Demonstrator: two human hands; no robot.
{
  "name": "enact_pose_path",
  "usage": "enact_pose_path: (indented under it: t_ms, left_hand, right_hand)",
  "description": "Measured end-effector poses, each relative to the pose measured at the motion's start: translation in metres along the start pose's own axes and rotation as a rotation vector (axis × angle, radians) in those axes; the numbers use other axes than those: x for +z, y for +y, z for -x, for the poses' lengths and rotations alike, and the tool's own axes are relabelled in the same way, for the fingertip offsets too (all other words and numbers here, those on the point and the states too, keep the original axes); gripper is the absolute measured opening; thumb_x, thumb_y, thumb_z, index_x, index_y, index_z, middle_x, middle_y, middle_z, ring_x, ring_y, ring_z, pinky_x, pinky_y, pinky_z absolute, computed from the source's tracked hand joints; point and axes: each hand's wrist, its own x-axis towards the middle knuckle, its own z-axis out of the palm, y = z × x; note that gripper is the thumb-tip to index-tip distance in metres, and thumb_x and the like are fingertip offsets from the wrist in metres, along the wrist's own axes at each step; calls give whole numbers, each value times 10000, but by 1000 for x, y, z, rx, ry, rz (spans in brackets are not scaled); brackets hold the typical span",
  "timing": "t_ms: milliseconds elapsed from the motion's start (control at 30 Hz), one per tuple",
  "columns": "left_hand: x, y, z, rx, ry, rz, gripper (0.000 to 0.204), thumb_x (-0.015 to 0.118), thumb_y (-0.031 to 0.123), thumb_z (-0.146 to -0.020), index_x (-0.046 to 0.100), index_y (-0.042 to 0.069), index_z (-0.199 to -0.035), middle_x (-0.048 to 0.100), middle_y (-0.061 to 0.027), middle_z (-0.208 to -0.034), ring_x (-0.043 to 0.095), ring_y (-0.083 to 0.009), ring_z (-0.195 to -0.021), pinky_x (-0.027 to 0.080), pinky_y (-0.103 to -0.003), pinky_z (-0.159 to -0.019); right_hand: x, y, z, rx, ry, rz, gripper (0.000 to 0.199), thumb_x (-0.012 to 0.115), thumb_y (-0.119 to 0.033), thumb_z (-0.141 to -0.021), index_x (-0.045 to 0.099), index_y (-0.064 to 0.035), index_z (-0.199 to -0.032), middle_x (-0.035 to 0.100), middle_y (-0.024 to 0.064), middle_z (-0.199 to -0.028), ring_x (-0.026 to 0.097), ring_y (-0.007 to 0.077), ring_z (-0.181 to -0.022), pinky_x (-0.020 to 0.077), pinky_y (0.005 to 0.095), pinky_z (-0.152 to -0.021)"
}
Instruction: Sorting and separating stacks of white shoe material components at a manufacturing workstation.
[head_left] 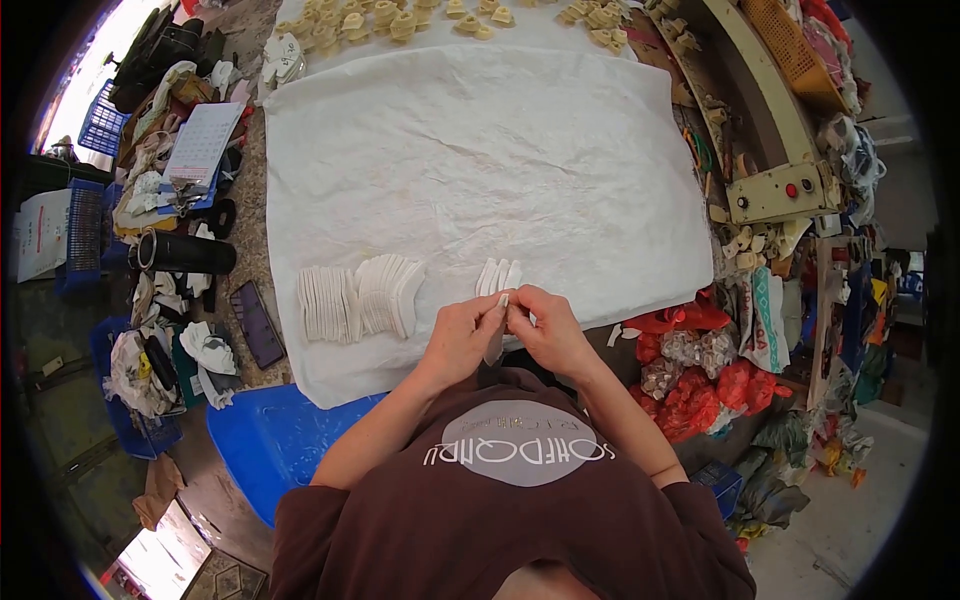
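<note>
My left hand (462,338) and my right hand (550,328) meet at the front edge of the cloth-covered table, close to my body. Both pinch a small white piece (494,346), which hangs down between them; its exact kind is too small to tell. Just beyond my fingertips a few slim white pieces (498,274) lie side by side. To the left, many thin, curved white pieces (357,300) stand packed in a row of two adjoining groups. A white cloth (480,170) covers the tabletop beneath them.
Cream-coloured moulded parts (395,20) are heaped at the far edge. On the left are a phone (257,325), a black bottle (185,252) and a clipboard (203,150). A machine frame with buttons (783,194) and red bags (690,385) line the right. A blue tub (260,440) sits below left.
</note>
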Motion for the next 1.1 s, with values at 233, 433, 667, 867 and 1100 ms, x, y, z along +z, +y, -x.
enact_pose_path:
  t_ms: [233, 433, 667, 867, 1100]
  left_hand:
    - [-5, 6, -1, 22, -48, -113, 275, 461, 140, -886, 564, 25, -1114, 555, -212, -739, 537, -267, -603, 438, -321, -595]
    - [-8, 4, 1, 128, -117, -186, 297, 466, 107, -869, 546, 32, -1145, 563, -216, -766, 549, -277, -612, 444, -319, -600]
    - [3, -4, 1, -24, 17, -65, 261, 481, 129, -856, 601, 24, -1063, 581, -212, -724, 573, -221, -613, 444, -307, -596]
    - [4, -9, 1, 12, 21, -27, 264, 470, 153, -864, 613, 18, -1041, 564, -130, -632, 503, -116, -567, 419, -278, -553]
    - [3, -25, 0, -374, 79, 523, 227, 487, 153, -886, 637, 11, -792, 562, 23, -698, 474, -41, -594, 409, -201, -544]
  right_hand:
    - [1, 1, 3, -20, 3, 54, 114, 529, -102, -791, 560, 5, -814, 559, 166, -713, 545, 321, -646, 417, 389, -568]
    - [-3, 1, 2, -53, -44, 75, 101, 535, -91, -777, 550, 7, -762, 550, 160, -663, 535, 324, -619, 416, 389, -560]
    - [6, 1, 8, -83, 92, 168, 105, 551, -81, -768, 520, 16, -747, 535, 146, -681, 531, 252, -596, 412, 333, -547]
    - [6, -2, 13, -158, 103, 210, 61, 554, -62, -741, 530, -7, -753, 522, 129, -692, 516, 287, -670, 403, 352, -609]
    - [14, -4, 22, -261, 88, 259, 69, 581, -32, -698, 525, -44, -737, 531, 64, -748, 499, 244, -795, 352, 362, -771]
